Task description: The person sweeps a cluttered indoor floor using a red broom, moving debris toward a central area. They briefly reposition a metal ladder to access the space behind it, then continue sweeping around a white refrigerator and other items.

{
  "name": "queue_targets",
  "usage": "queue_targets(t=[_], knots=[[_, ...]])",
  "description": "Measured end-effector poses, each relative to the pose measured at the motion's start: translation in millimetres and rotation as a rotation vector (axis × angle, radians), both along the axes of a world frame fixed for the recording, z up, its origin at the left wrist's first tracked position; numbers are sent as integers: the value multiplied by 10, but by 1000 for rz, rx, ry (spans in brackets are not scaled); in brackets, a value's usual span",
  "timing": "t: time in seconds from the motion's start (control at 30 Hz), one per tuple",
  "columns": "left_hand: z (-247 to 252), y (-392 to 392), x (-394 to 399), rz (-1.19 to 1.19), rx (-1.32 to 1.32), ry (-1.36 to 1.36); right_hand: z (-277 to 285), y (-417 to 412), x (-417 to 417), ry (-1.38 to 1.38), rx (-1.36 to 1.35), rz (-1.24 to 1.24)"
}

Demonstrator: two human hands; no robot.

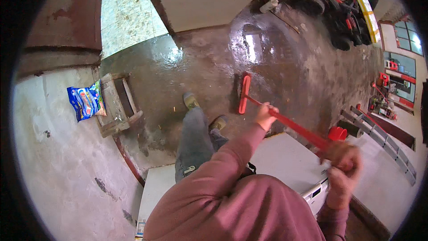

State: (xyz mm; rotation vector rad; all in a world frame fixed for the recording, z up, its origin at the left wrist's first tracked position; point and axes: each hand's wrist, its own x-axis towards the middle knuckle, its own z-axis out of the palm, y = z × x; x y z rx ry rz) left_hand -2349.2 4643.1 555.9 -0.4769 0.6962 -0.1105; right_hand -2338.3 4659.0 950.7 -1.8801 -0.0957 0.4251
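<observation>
A long red handle [299, 129] runs slantwise from the right down to a narrow red floor-tool head [245, 94], which rests on the wet concrete floor [207, 63]. Whether that head is a brush or a squeegee I cannot tell. My left hand [266, 117] grips the lower part of the handle, its arm stretched forward. Around the handle's upper end, blurred, my right hand [344, 167] is closed. Both of my shoes, the nearer one being the right shoe [219, 123], stand on the floor left of the tool head.
Behind my legs is a white appliance [284, 160]. On the left, a blue detergent bag [87, 100] lies on a wooden stool [115, 107]. A ladder [384, 144] and a red container [337, 134] are at the right; a vehicle [337, 23] stands top right. A doorway [130, 16] opens to tiles.
</observation>
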Motion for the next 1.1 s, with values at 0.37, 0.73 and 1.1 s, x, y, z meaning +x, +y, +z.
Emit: queue_targets(t=[0.37,0.73,1.1], knots=[[-147,1224,-487,-438,581,97,-651,-141,-481,-55,236,252],[-88,2529,-124,-233,616,470,-675,506,-524,-137,392,-79],[308,2067,310,-183,719,-305,-215,1454,106,-322,-107,405]])
